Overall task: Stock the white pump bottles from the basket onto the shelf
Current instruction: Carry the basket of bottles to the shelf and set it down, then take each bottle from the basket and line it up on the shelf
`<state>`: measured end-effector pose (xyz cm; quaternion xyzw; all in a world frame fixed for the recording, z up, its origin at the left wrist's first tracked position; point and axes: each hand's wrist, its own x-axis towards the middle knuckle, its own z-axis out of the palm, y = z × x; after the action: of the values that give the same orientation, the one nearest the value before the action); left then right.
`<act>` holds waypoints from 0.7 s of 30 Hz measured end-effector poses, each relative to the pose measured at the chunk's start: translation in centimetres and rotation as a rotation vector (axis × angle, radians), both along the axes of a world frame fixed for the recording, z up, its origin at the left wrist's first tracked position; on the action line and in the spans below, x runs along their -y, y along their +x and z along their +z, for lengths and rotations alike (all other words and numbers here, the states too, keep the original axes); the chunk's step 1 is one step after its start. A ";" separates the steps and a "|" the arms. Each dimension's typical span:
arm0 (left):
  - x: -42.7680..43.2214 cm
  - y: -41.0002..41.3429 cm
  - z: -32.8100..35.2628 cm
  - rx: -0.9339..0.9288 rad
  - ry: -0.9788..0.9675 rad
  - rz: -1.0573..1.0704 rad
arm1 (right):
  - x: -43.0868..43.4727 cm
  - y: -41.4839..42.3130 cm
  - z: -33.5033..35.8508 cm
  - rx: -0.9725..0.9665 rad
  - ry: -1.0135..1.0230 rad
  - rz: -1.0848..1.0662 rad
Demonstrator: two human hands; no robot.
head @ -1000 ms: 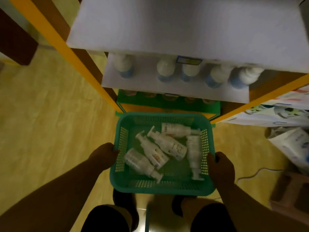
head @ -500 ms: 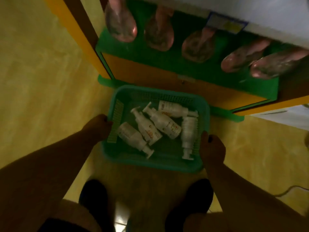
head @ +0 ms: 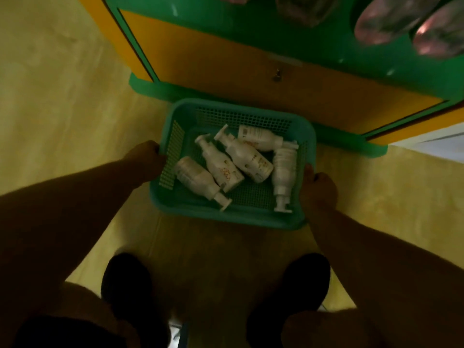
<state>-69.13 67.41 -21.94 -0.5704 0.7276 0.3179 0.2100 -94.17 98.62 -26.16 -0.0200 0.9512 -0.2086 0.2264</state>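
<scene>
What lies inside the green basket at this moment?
Five white pump bottles lie on their sides in the basket, some touching each other. The mesh floor shows between them. Whatever is beneath the bottles is covered, and their labels are too blurred to read.

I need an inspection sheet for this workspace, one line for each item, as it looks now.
Surface: yellowish floor.
Job's things: green basket holds five white pump bottles, all lying down.
Clutter: nothing seen.
Grippers: left hand grips the basket's left rim; right hand grips its right rim.
Cables: nothing seen.
Surroundings: green and orange shelf unit beyond the basket, blurred bottles on its lowest shelf; two dark shoes near the bottom edge.
</scene>
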 end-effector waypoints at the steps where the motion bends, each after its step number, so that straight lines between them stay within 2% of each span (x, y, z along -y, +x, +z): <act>1: -0.2 -0.1 -0.2 -0.006 -0.007 -0.011 | -0.2 -0.3 0.0 -0.002 -0.007 0.007; 8: -0.4 -1.1 -2.0 -0.030 -0.052 -0.035 | -0.2 -0.7 -1.0 0.025 -0.007 -0.025; 12: 0.1 -1.5 -2.0 0.067 -0.064 -0.146 | -0.2 -0.4 -2.4 0.108 0.005 -0.072; 16: -1.3 -2.0 -2.2 0.149 -0.052 -0.130 | 0.3 -0.8 -3.1 0.203 0.039 -0.171; 18: -3.2 -2.2 -2.1 0.038 -0.297 -0.318 | 1.1 -0.7 -2.9 0.191 0.050 -0.213; 20: -5.5 -2.4 -2.0 -0.129 -0.510 -0.765 | 2.0 -0.4 -2.5 0.096 0.143 -0.201; 21: -6.7 -2.5 -2.1 -0.149 -0.484 -1.000 | 2.3 -0.2 -2.4 0.048 0.175 -0.187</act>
<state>-71.60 74.15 -24.04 -0.1637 0.9746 0.0430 0.1465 -94.37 96.29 -28.58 0.0936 0.9579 -0.1452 0.2294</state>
